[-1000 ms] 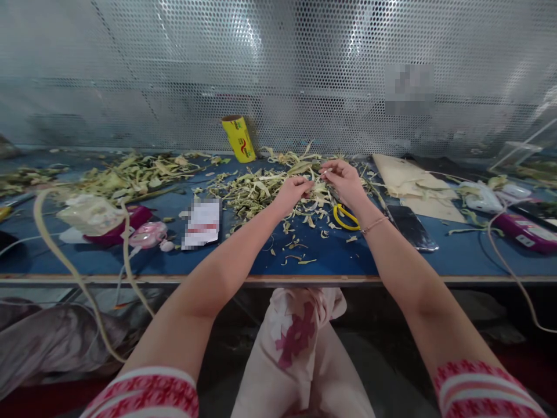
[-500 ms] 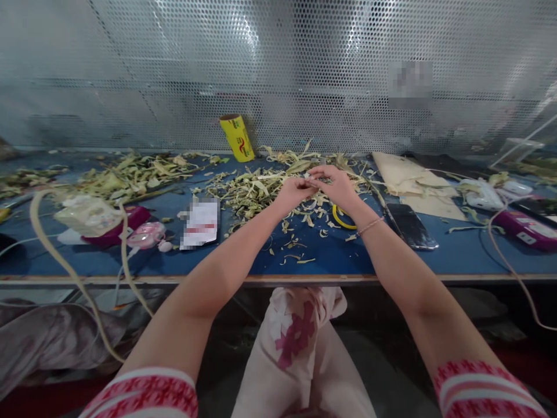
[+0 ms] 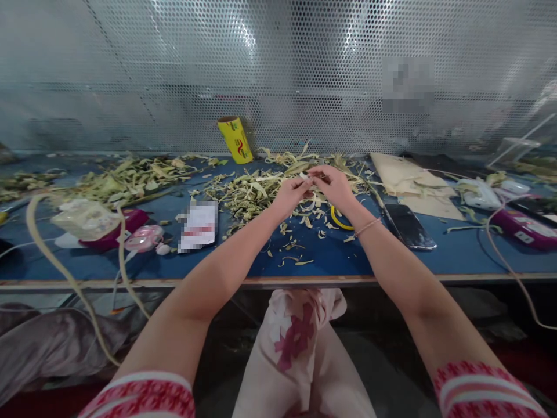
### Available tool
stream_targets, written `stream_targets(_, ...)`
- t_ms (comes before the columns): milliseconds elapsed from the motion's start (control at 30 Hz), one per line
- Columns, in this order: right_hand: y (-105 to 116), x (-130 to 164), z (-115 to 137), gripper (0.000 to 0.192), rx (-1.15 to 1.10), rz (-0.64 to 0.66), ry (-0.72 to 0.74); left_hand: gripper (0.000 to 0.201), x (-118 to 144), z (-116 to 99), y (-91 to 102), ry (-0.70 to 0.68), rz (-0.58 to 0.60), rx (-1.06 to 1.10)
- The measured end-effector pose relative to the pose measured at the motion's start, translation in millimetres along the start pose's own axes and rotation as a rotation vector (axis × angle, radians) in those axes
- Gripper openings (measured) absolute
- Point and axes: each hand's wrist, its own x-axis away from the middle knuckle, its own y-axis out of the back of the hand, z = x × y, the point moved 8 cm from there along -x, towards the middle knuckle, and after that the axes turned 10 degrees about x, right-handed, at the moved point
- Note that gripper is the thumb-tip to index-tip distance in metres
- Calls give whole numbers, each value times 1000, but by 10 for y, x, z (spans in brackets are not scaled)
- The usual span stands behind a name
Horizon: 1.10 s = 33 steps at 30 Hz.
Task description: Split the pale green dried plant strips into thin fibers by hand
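Meeting over the leafy heap [image 3: 249,196], my left hand [image 3: 288,196] and right hand [image 3: 336,184] come fingertip to fingertip at a small pale piece [image 3: 303,175]; their fingers overlap on my feed, so I cannot tell which is closed on it. The heap covers the middle of the blue counter [image 3: 339,261], reaching toward its far edge, where a yellow tube [image 3: 237,141] stands tilted. A yellow loop [image 3: 337,219] lies just beside my right wrist, a dark phone [image 3: 407,225] farther right, nearer the front edge.
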Motion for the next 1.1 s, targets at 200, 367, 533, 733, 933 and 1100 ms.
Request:
stream_targets(200,35,17,21,17,-4,-19,-9,38,-31,6,76,-13,-45,18)
stream_targets(367,0,19,-7,14,-31,-9,-22,39,-49,-13,148,-87,-84,-97)
stream_targets(533,-61,3,-96,17,-98,15,-81,36,8,-150,164,-146,-144,-140)
stream_targets(733,-186,10,-279,28,-295,66,-278,34,46,-246,12,-164,-32,-248)
stream_targets(933,-316,86,-248,32,-516,182,-405,37,53,-197,-125,-110,83,-234)
stream_targets(1100,-344,123,-182,27,-630,242,-443,41,54,-196,-133,-106,92,-235)
